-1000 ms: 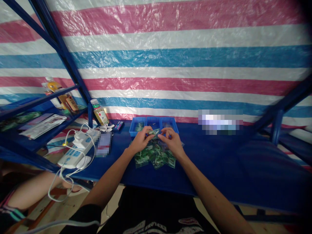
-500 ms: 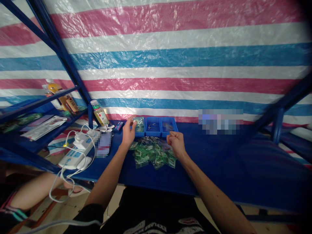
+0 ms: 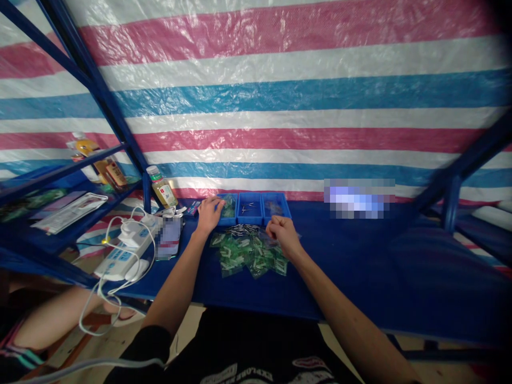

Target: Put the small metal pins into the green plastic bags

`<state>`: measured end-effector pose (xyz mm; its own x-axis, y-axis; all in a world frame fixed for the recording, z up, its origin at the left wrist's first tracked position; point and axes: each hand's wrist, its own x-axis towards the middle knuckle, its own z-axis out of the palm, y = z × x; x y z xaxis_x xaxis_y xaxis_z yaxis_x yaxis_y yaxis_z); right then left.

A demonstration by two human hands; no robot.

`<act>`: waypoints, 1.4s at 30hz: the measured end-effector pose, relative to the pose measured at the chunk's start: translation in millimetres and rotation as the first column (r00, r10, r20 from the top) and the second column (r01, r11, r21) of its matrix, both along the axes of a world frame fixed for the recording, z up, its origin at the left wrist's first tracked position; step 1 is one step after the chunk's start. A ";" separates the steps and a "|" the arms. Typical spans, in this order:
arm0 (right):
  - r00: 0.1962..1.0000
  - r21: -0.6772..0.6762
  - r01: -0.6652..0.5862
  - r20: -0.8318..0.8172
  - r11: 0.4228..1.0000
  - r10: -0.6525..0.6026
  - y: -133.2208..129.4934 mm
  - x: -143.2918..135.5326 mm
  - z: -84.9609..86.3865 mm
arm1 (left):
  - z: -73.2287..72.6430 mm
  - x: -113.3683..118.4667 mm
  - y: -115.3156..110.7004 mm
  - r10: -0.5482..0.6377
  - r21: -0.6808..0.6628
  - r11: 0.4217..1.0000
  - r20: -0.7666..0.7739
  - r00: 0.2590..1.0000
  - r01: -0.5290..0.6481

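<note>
My left hand (image 3: 209, 214) rests at the left side of a blue compartment bin (image 3: 239, 220), palm down with fingers stretched out over its edge. My right hand (image 3: 282, 234) is closed just in front of the bin's right compartment; what its fingers hold, if anything, is hidden. Clear plastic shows around that hand. Below the bin lies a heap of small metal pieces (image 3: 242, 230), looking like screws. Nearer me is a pile of small green-tinted plastic bags (image 3: 248, 255). The left compartment holds similar packets (image 3: 229, 205), the middle a few thin metal pieces (image 3: 247, 207).
On the left stand a bottle (image 3: 163, 188), a phone (image 3: 169, 237) and a white power strip (image 3: 126, 248) with tangled cords. Blue frame posts (image 3: 116, 120) flank the blue table (image 3: 360, 266). A blurred-out object (image 3: 358, 199) lies at the back right. Another person's leg (image 3: 60, 317) shows lower left.
My left hand has turned flatter and come down a little at the bin's left side. My right hand, still closed, has shifted slightly left and lower.
</note>
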<state>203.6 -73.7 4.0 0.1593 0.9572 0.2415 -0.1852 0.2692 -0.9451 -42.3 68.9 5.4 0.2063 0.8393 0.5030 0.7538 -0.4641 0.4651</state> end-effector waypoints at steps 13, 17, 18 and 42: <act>0.972 0.016 0.006 0.237 1.000 -0.010 1.2 1.0 -5.6 | 17.1 9.1 -46.5 -0.159 0.194 0.969 0.002 0.987 0.155; 0.705 0.222 0.104 0.671 0.969 -0.229 -2.7 -0.1 -6.2 | 24.9 23.6 -71.1 -0.349 0.181 0.925 0.061 0.935 0.334; 0.616 0.259 0.105 0.741 0.960 -0.267 -3.7 -0.6 -6.3 | 25.1 27.3 -75.3 -0.363 0.150 0.924 0.063 0.930 0.351; 0.303 0.170 0.024 0.938 0.985 -0.170 -0.6 -1.4 -22.0 | 3.1 32.6 -69.3 -0.382 -0.197 0.923 -0.387 0.839 0.330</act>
